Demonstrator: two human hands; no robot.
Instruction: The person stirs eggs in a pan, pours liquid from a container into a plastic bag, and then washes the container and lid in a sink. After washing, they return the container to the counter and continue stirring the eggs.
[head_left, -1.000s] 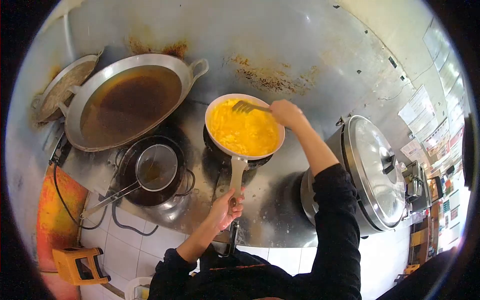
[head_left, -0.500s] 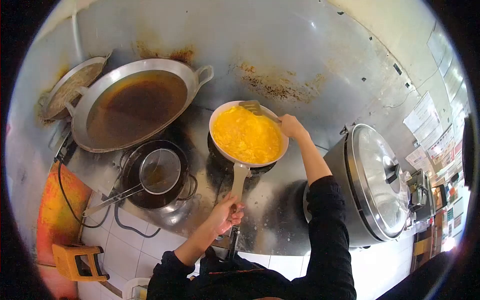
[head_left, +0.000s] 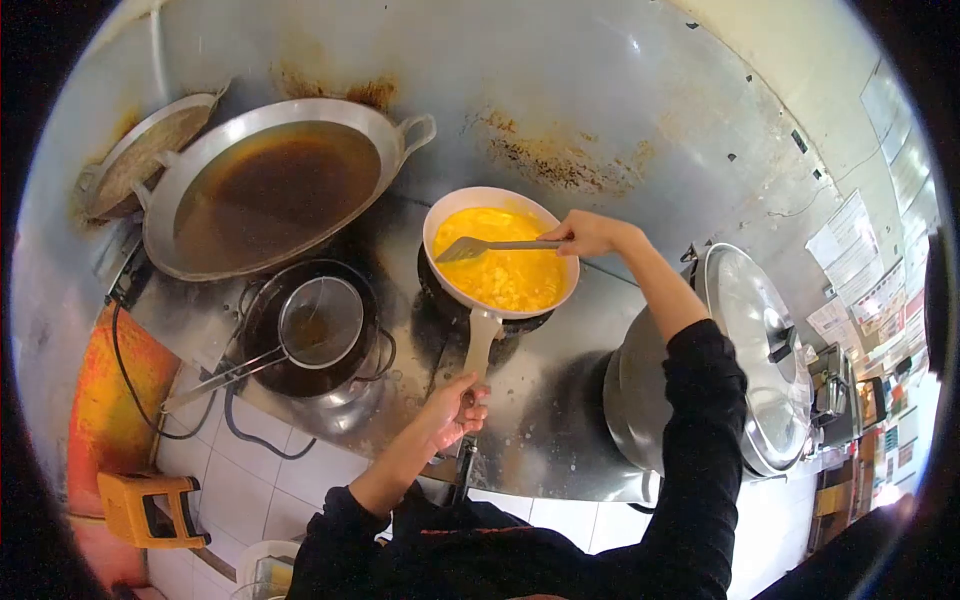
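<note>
A light-coloured frying pan point(head_left: 436, 205) sits over the burner, full of yellow, partly set egg point(head_left: 510, 275). My left hand point(head_left: 452, 412) is wrapped round the end of its handle. In my right hand point(head_left: 590, 234) is a grey spatula point(head_left: 500, 245), gripped by the handle from the pan's right side. The spatula's slotted blade lies at the left part of the egg, and its shaft crosses the pan nearly level.
Left of the pan stands a wide wok point(head_left: 390, 150) of dark brown liquid. A wire strainer point(head_left: 320, 318) rests on a dark pot point(head_left: 265, 372) nearer me. At right is a big lidded metal pot point(head_left: 640, 390). A yellow stool point(head_left: 150, 508) stands on the floor.
The spatula blade has moved from the pan's far rim to the left, nearer part of the egg. My right hand has shifted slightly; my left still grips the pan handle.
</note>
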